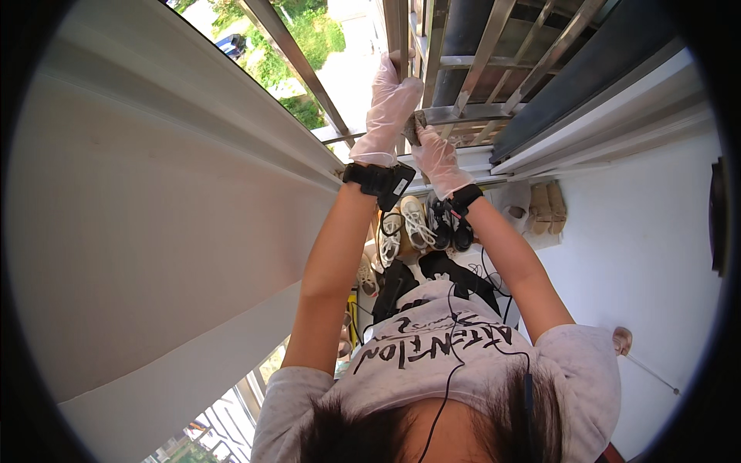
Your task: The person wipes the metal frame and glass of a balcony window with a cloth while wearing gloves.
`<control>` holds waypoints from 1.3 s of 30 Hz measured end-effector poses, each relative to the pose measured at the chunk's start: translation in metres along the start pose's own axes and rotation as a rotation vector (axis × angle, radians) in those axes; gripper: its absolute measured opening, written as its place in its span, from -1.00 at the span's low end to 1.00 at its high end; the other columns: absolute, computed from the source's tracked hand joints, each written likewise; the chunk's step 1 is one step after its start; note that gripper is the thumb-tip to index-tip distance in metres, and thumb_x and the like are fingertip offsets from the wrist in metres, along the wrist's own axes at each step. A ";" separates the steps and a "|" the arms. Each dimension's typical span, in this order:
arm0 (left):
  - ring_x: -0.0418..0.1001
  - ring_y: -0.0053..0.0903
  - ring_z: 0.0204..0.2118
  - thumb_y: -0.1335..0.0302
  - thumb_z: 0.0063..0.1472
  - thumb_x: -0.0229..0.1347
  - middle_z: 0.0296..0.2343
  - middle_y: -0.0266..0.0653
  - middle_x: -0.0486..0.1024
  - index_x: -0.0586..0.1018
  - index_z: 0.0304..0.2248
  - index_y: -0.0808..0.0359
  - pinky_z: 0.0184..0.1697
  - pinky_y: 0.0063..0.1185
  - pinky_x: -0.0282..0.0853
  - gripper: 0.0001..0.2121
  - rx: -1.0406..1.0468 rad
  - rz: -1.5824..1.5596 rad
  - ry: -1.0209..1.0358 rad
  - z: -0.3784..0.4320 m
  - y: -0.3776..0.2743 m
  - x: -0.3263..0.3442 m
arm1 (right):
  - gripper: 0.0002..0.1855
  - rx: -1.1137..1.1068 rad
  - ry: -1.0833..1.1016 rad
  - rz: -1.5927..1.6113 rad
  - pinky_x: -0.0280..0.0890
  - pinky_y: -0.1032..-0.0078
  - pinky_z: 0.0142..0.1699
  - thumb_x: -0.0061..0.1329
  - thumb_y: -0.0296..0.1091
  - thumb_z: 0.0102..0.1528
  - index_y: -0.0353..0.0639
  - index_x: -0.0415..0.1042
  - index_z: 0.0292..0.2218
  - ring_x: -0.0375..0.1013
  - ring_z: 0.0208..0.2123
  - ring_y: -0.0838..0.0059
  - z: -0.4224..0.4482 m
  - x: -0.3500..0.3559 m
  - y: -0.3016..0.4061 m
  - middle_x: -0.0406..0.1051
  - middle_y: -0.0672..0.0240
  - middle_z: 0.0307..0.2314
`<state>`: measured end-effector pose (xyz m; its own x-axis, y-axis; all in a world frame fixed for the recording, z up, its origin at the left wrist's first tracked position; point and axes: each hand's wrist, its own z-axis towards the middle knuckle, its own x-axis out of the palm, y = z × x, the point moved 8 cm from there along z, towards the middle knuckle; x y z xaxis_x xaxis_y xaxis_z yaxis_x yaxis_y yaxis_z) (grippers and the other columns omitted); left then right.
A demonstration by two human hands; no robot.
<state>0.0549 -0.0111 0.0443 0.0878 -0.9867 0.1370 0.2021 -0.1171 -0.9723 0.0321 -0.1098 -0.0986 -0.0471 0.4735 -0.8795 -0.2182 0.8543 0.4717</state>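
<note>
Both hands wear thin translucent plastic gloves. My left hand [391,101] is wrapped around an upright metal bar [396,26] of the window grille, at the top middle. Just below and to the right, my right hand [438,155] grips a small dark grey cloth or scouring pad [414,128]. This pad sits by the left end of a horizontal metal rail [463,113]; whether it touches the rail is hard to tell. Part of the pad is hidden by my gloved fingers.
Open window frames flank the grille, with a white frame edge [602,139] at right. Below my arms stand white sneakers [414,220] and black shoes [443,223]. Tan shoes [547,208] are by the right wall. Black cables [453,347] hang down my shirt. Greenery [312,35] shows outside.
</note>
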 end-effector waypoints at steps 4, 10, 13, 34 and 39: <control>0.29 -0.57 -0.25 0.62 -0.02 -0.09 -0.28 -0.27 0.36 0.32 -0.11 0.30 -0.20 -0.61 0.26 -0.61 -0.001 0.096 0.086 -0.001 -0.007 0.000 | -0.45 -0.161 0.163 0.016 0.36 0.39 -0.25 -0.15 -0.38 -0.02 0.09 0.20 0.05 0.43 -0.30 0.18 -0.024 0.014 0.003 0.39 0.16 -0.31; 0.23 -0.39 -0.09 0.59 -0.02 0.00 -0.12 -0.14 0.23 0.20 -0.03 0.29 -0.08 -0.48 0.24 -0.50 -0.084 0.290 -0.166 -0.048 0.055 -0.069 | -0.35 0.038 0.291 0.908 0.28 0.63 -0.14 -0.22 -0.53 -0.06 -0.08 0.10 0.11 0.37 -0.25 0.44 -0.033 0.047 -0.027 0.39 0.24 -0.23; 0.25 -0.49 -0.17 0.66 0.00 -0.08 -0.20 -0.23 0.27 0.26 -0.13 0.32 -0.11 -0.54 0.22 -0.62 -0.159 0.147 -0.257 -0.093 0.086 -0.081 | -0.36 0.146 0.375 1.086 0.24 0.68 -0.12 -0.18 -0.57 -0.07 -0.15 0.12 0.10 0.32 -0.27 0.60 -0.034 0.062 -0.022 0.38 0.34 -0.27; 0.31 -0.55 -0.22 0.64 0.06 -0.10 -0.31 -0.28 0.35 0.34 -0.21 0.39 -0.05 -0.59 0.19 -0.76 -0.197 0.105 -0.447 -0.183 0.112 -0.101 | -0.37 -0.165 -0.058 -0.685 0.20 0.60 -0.73 -0.12 -0.37 -0.04 -0.34 0.11 0.07 0.28 -0.72 0.68 0.021 0.024 0.079 0.26 0.44 -0.68; 0.32 -0.58 -0.25 0.65 0.06 -0.10 -0.33 -0.28 0.36 0.36 -0.24 0.38 -0.05 -0.62 0.19 -0.78 -0.341 0.175 -0.509 -0.186 0.110 -0.103 | -0.38 -0.002 0.073 -0.029 0.36 0.39 -0.54 -0.11 -0.32 -0.06 -0.47 0.13 0.01 0.49 -0.58 0.32 0.028 0.072 0.118 0.45 0.15 -0.54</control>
<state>-0.1135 0.0568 -0.1120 0.5613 -0.8267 -0.0384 -0.1718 -0.0711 -0.9826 0.0308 0.0306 -0.1043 -0.1113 0.4319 -0.8950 -0.2224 0.8669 0.4460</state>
